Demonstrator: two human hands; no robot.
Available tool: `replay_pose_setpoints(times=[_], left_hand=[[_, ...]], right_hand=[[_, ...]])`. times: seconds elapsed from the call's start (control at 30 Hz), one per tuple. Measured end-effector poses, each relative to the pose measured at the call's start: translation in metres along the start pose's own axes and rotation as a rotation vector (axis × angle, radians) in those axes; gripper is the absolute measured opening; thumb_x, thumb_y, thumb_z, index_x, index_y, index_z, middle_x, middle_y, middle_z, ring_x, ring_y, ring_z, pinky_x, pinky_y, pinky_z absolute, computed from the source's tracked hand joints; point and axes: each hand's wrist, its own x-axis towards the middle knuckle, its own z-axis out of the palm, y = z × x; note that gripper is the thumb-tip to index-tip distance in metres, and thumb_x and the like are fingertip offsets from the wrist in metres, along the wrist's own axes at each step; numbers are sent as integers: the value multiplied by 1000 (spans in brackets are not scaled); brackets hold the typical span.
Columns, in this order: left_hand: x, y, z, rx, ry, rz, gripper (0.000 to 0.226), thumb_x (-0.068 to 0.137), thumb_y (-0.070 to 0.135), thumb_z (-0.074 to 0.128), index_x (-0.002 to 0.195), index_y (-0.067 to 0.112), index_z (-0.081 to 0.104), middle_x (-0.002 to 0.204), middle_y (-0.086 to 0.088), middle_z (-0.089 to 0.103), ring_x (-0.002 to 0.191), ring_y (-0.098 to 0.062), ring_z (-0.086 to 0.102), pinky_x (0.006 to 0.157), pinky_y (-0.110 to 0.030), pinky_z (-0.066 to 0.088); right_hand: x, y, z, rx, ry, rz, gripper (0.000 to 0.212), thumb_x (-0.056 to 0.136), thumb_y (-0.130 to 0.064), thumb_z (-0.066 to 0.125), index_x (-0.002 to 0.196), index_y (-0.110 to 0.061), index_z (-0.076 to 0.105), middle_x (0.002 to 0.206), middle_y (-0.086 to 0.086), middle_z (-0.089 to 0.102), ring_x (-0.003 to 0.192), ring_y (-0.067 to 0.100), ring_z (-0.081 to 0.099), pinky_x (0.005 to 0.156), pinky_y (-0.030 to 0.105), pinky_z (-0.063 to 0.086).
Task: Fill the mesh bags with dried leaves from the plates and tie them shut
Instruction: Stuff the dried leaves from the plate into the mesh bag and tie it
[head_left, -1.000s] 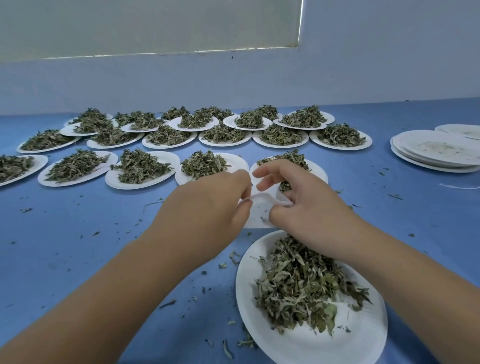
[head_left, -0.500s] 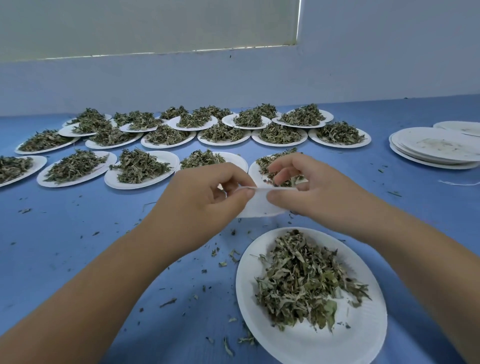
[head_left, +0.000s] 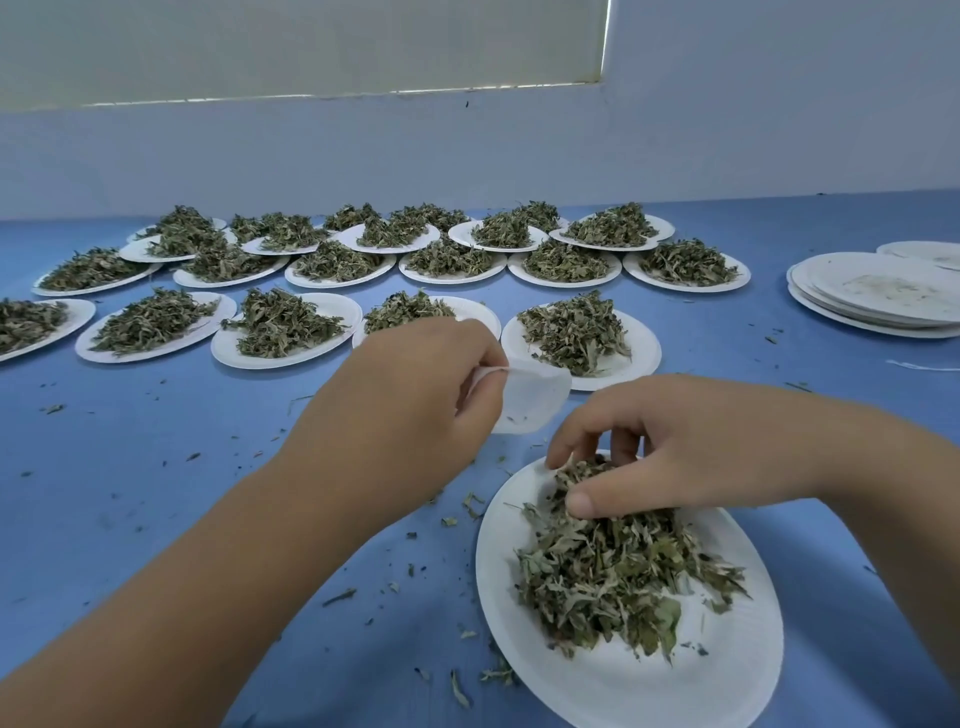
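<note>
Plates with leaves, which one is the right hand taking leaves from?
The plate closest to the person, lower right, alone in front of the other full plates. The right hand pinches dried leaves from its pile.

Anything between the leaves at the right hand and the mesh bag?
Nothing visible. The right hand pinches leaves on the near plate; the left hand holds the mesh bag just beyond its rim, clear gap between.

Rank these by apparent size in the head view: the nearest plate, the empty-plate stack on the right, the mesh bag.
1. nearest plate: largest, though closeness to the camera inflates it.
2. empty-plate stack: cut off at the frame edge.
3. mesh bag: smallest, partly behind the left hand.
</note>
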Motion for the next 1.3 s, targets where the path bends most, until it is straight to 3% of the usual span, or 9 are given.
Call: replay_pose_setpoints(times=[0.13,0.33,0.57,0.77,1.0,1.2,1.3], left_hand=[[0,1,6,-27,-66,-30,9,91,16,58,87,14,66,67,6,54,60,-6,44,59,-24,36],[-2,0,13,-59,-104,-64,10,92,20,56,90,17,66,68,6,54,65,-9,47,62,-24,37],[-3,-2,17,-77,-124,-91,11,92,24,55,91,21,65,65,8,53,68,-6,49,64,-24,38],[-4,-3,20,-115,-135,-126,10,92,24,55,89,23,64,64,7,54,67,0,47,57,-13,35],[-2,-1,25,-206,-121,-158,9,90,21,59,86,18,66,62,1,57,65,-4,45,57,-11,33],[-2,-2,29,-257,-104,-168,6,88,19,62,84,18,67,60,1,57,64,-3,46,54,-13,32],[-2,-3,30,-295,-79,-188,6,87,18,64,82,17,67,58,-2,56,62,-6,46,53,-13,32]], right_hand=[[1,-2,1,0,25,-6,17,80,-44,71,97,-41,70,72,-40,55,65,-12,55,57,2,38],[2,3,2,65,60,-21,9,80,-35,72,85,-42,71,57,-13,58,49,0,49,49,12,39],[4,5,4,64,91,-37,10,81,-28,71,81,-38,71,54,-17,56,46,0,47,48,12,39],[2,2,-1,120,157,-79,13,79,-25,71,77,-38,72,54,-15,57,48,1,47,49,12,39],[5,-10,9,128,439,-152,8,70,-37,68,76,-39,71,68,-7,62,57,3,52,57,20,44],[12,-13,21,-78,538,-172,20,72,-33,76,90,-36,67,73,-21,53,75,-12,52,66,4,37],[11,-13,22,-71,519,-178,26,69,-43,71,92,-39,59,84,-22,52,81,-9,53,69,3,37]])
